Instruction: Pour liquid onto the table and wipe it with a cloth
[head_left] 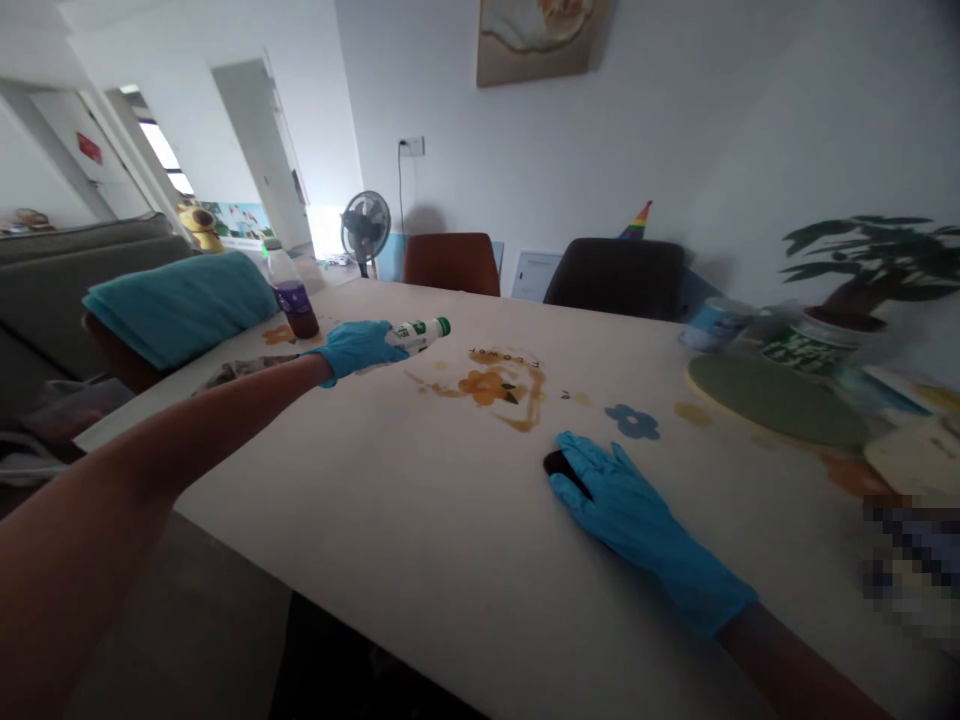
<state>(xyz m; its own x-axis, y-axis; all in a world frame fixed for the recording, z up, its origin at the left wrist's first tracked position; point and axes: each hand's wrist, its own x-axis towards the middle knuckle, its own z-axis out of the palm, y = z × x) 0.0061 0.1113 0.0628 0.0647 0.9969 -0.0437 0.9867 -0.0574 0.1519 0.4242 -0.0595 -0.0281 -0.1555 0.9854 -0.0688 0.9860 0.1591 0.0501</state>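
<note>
While left hand (360,348) grips one white bottle (420,335), right hand (622,505) clasps one dark object (558,464).

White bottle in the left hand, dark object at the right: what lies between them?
Head view: an orange flower print with tan streaks around it, on the tabletop between white bottle and dark object.

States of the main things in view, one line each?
White tabletop: brownish smears
White plastic bottle with green cap: held, tilted, capped
Blue-gloved left hand: closed around that bottle
Small dark block: partly covered
Blue-gloved right hand: holding that block
Clear purple-labelled bottle: standing, dark liquid low inside
Black fan: standing, running unclear
</note>
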